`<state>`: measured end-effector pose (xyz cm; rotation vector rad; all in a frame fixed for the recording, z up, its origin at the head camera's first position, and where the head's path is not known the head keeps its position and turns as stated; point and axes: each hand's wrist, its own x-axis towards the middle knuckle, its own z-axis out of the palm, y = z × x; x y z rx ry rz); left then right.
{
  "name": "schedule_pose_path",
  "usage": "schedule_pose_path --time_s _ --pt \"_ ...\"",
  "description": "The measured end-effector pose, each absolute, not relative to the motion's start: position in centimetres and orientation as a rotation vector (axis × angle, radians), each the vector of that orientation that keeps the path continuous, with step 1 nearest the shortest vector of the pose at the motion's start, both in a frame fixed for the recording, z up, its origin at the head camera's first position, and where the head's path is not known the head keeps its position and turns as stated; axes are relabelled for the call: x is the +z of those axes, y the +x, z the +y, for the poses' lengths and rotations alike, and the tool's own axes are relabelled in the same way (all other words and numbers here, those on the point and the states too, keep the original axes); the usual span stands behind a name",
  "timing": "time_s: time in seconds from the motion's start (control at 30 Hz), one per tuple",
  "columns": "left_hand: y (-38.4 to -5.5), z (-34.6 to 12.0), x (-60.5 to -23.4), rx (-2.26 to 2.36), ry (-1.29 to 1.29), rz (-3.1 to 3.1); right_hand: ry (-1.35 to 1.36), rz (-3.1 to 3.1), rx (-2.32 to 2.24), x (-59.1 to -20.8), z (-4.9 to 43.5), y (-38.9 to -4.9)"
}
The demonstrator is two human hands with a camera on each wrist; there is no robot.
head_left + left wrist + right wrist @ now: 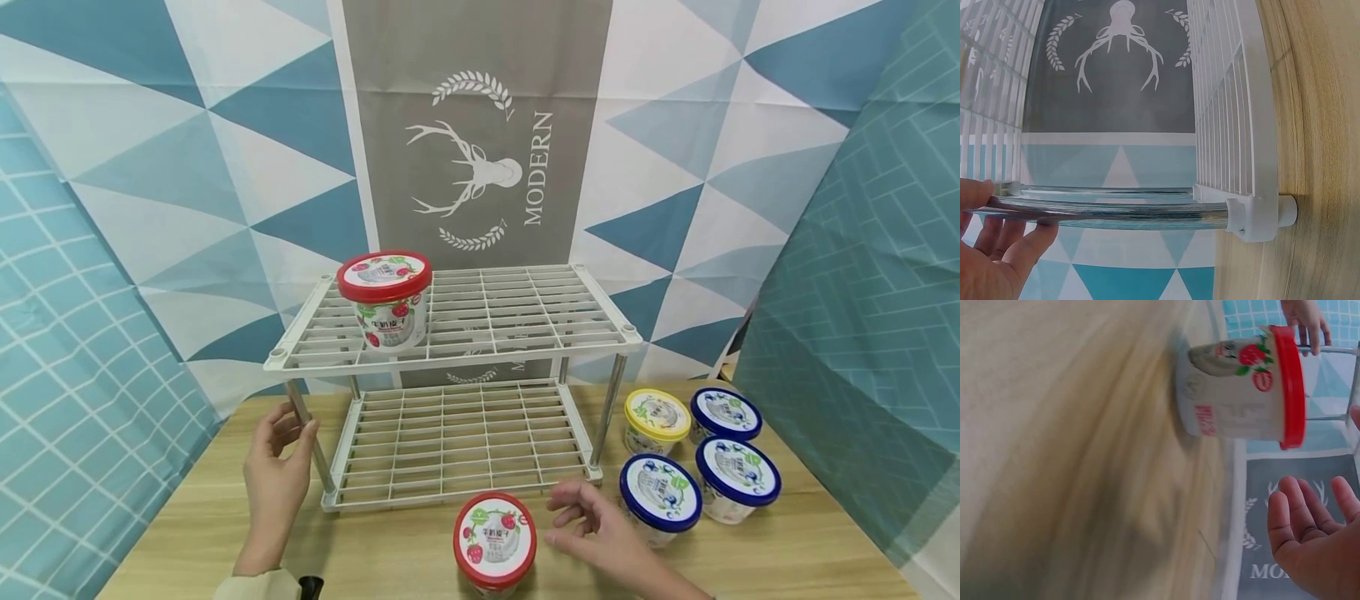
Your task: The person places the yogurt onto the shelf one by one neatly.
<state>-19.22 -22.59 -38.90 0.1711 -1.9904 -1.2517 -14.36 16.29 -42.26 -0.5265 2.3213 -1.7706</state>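
My left hand [279,467] grips the front left metal leg [1116,214] of a white two-tier rack [450,362], thumb and fingers on either side of it. A red-lidded tub [495,540] with strawberry pictures stands upright on the table in front of the rack. Just right of this tub is my right hand [600,537], apart from it, fingers loosely bent and nothing in them. The right wrist view shows the same tub [1241,387] beyond the spread fingers. Another red-lidded tub [386,302] sits on the left part of the upper tier.
At the right of the wooden table [390,558] stand a yellow-lidded tub [657,417] and several blue-lidded tubs [738,475], the nearest one [660,493] close behind my right hand. A patterned cloth [285,125] hangs behind the rack.
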Motion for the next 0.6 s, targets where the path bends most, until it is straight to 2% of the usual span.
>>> schedule_pose_path --time_s 0.6 --pt "-19.3 -22.8 -39.0 -1.26 0.19 -2.021 -0.428 2.16 -1.703 -44.3 15.6 -14.4"
